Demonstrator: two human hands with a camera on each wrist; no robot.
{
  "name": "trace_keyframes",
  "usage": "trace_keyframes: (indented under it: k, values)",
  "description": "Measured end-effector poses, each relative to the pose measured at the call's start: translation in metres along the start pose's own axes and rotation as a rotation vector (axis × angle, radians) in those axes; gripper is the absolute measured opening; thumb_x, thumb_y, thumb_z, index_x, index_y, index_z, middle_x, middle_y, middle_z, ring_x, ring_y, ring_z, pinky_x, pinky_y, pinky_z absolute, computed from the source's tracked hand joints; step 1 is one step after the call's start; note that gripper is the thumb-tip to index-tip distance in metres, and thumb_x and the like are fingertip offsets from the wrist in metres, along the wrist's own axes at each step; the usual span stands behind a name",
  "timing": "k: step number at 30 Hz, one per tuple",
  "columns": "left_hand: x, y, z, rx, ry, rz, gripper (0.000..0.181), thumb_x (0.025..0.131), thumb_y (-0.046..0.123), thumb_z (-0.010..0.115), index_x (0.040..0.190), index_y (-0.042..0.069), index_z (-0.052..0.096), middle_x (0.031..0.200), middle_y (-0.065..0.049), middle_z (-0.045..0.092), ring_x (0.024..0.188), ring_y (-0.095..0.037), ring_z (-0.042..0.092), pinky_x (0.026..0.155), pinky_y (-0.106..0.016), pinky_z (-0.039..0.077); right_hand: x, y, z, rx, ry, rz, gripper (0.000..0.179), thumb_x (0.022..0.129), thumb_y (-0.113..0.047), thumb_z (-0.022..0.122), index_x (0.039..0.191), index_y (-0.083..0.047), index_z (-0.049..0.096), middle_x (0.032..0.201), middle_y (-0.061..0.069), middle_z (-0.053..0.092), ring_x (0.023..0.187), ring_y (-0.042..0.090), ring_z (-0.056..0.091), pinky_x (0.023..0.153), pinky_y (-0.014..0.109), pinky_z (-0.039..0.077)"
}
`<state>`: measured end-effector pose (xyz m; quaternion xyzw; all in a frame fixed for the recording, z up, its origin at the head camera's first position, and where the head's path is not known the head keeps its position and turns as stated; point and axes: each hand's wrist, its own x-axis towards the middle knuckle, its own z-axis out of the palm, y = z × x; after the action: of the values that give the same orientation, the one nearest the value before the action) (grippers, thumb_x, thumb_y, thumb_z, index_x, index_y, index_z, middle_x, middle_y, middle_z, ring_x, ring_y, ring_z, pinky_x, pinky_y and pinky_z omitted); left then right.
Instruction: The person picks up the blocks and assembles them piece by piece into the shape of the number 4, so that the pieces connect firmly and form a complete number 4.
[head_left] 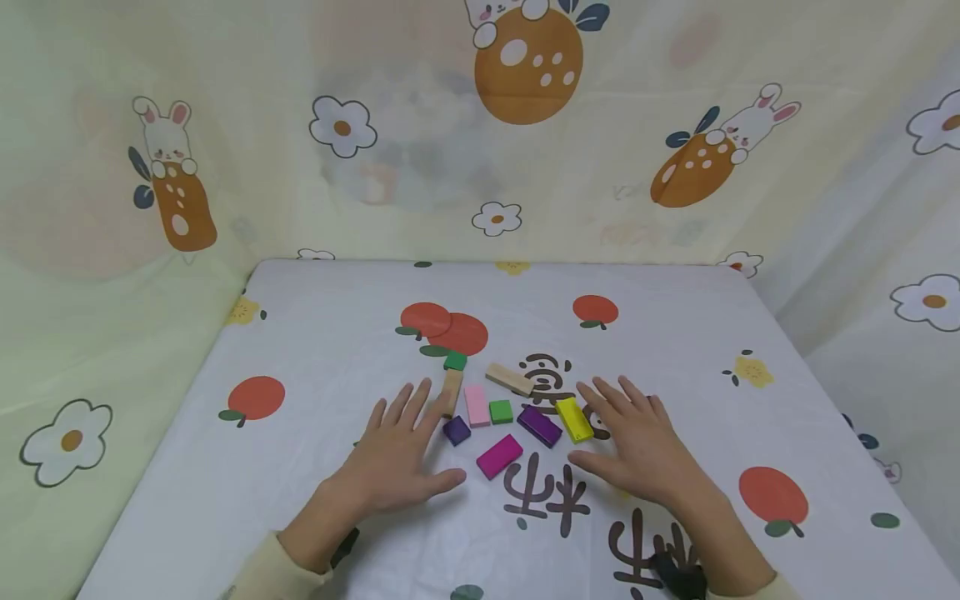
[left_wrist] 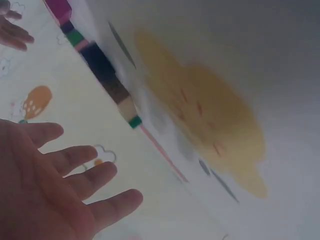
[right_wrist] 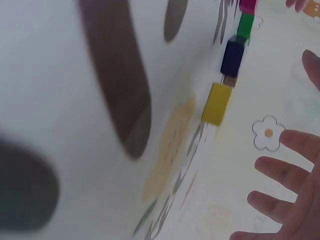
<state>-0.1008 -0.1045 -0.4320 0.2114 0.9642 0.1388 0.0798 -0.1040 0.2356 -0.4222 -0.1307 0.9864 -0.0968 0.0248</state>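
Several small coloured blocks lie loosely grouped on the table between my two hands. My left hand (head_left: 397,458) is spread at the left of the group, nearest the dark purple cube (head_left: 457,431) and a plain wooden block (head_left: 452,392). On the other side my right hand (head_left: 637,442) is spread too, close to the yellow block (head_left: 573,419). Between them are a pink block (head_left: 476,406), a green cube (head_left: 501,412), a purple block (head_left: 540,426) and a magenta block (head_left: 499,457). Straight fingers (left_wrist: 115,205) show in the left wrist view. Neither hand holds anything.
Another wooden block (head_left: 510,379) and a second green block (head_left: 455,361) lie at the back of the group. A white cloth printed with fruit covers the table (head_left: 315,333). Patterned curtains (head_left: 420,183) hang behind and at both sides.
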Motion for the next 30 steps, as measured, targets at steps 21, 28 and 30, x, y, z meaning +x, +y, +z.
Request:
trace_keyframes:
  k: [21, 28, 30]
  values:
    - [0.014, 0.032, 0.026, -0.01, -0.024, 0.119, 0.067, 0.106, 0.047, 0.048, 0.164, 0.02, 0.029, 0.172, -0.012, 0.023, 0.159, -0.041, 0.019, 0.123, -0.067, 0.022, 0.026, -0.035, 0.014, 0.022, -0.051, -0.184, 0.06, 0.087, -0.004, 0.063, 0.145, -0.019, 0.06, 0.151, 0.009, 0.058, 0.148, 0.044, 0.04, 0.114, 0.075, 0.028]
    - [0.016, 0.035, 0.029, 0.045, -0.047, 0.146, 0.057, 0.108, 0.036, 0.046, 0.162, 0.023, 0.035, 0.17, -0.011, 0.029, 0.157, -0.041, 0.024, 0.121, -0.065, 0.026, 0.036, -0.037, 0.022, 0.01, -0.096, -0.244, 0.063, 0.085, 0.002, 0.062, 0.145, -0.019, 0.06, 0.152, 0.008, 0.057, 0.147, 0.041, 0.042, 0.115, 0.072, 0.03]
    - [0.016, 0.035, 0.031, 0.074, -0.066, 0.146, 0.056, 0.108, 0.037, 0.045, 0.162, 0.024, 0.036, 0.171, -0.009, 0.028, 0.158, -0.04, 0.023, 0.122, -0.065, 0.026, 0.038, -0.037, 0.024, 0.001, -0.109, -0.261, 0.064, 0.084, 0.002, 0.064, 0.145, -0.018, 0.06, 0.152, 0.007, 0.056, 0.147, 0.039, 0.042, 0.117, 0.07, 0.03]
